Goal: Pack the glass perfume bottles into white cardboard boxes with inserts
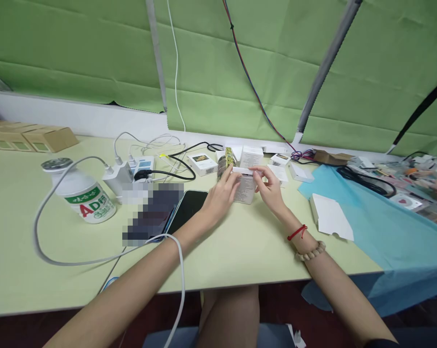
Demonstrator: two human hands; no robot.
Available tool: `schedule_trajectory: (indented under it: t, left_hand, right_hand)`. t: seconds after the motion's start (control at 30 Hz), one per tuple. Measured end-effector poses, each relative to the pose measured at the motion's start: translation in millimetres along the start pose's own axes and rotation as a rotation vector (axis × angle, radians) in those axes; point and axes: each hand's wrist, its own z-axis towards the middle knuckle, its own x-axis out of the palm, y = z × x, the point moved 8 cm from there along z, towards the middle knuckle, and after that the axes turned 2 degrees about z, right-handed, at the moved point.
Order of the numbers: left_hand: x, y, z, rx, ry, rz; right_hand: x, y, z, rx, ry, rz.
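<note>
A small white printed carton (244, 189) stands upright on the pale table between my two hands. My left hand (221, 195) closes on its left side, with the fingers at the top edge. On the right, my right hand (271, 189) has its fingertips at the carton's top flap and upper right corner. Just behind my left fingers stands a patterned object with gold-coloured parts (229, 155), partly hidden. Another white box (252, 155) is directly behind the carton. A dark-screened phone (188, 210) lies by my left forearm.
Left of me are a white AD bottle (90, 198), a white charger (119, 181) and a cable looping over my left forearm. More white boxes (203, 164) sit at the back. At right, an opened white carton (331, 217) rests by blue sheeting (377, 232). Brown boxes (51, 138) line the far left.
</note>
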Motion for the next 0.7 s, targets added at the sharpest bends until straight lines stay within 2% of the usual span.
schedule_trajectory:
  t: [0.37,0.5,0.7]
  left_hand:
    - [9.8,1.1,-6.0,0.007,-0.019,0.119]
    - [6.7,-2.7,-6.5,0.025,-0.064,0.035]
    - [6.5,-4.0,-8.5,-0.053,0.006,0.111]
  right_hand:
    - [2.9,2.0,-0.2,-0.046,-0.016,0.042]
    - [2.2,-0.1,0.2,-0.006,-0.018,0.053]
    - [4.9,-2.8,0.4,0.083,-0.021,0.128]
